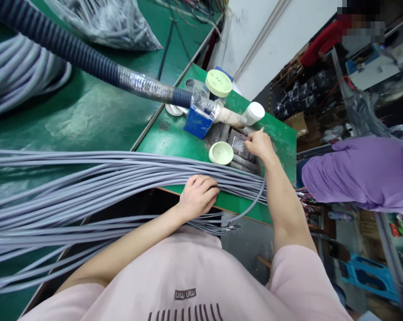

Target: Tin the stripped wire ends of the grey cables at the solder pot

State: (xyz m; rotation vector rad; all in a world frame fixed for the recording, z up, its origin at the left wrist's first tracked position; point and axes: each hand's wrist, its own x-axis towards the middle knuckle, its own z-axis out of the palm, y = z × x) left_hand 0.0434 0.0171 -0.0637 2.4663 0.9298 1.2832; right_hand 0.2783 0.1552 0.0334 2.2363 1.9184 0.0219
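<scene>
A long bundle of grey cables (148, 166) runs from the left across the bench, past my body. My left hand (200, 196) lies on the near side of the bundle, fingers curled down over the cables. Further forward, my right hand (259, 145) is closed in a pinch on a cable end, its thin wires pointing left over a shiny square metal pot (240, 146). One grey cable (251, 207) loops up from below and passes behind my right forearm. Close by, left of the pot, is an open pale-green tub (221, 153).
A ribbed hose (87, 58) reaches over the bench to a nozzle beside the pot, near a blue box (198, 121). A white jar (254, 113) and a pale-green lid (218, 83) are behind. A person in purple (358, 174) is at the right.
</scene>
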